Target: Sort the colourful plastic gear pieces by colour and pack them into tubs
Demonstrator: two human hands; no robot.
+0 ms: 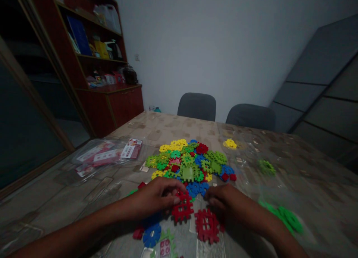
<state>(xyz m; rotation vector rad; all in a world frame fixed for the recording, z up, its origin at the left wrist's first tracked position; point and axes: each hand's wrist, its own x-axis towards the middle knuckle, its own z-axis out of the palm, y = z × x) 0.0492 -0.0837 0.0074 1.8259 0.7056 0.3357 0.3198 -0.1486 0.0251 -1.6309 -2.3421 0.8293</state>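
Left hand (165, 194) pinches a square red block (183, 213), notch-edged with window-like holes, over the tabletop (165, 125); right hand (223, 200), half-curled, grip unclear, sits beside a similar red piece (208, 232).

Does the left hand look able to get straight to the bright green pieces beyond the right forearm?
Probably not: the right forearm lies between the left hand, which grips a red piece, and the bright green pieces.

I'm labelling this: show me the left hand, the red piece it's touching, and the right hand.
Left hand (161, 193), head view: back of hand.
Red piece (182, 209), head view: middle of its grid.
Right hand (226, 196), head view: back of hand.
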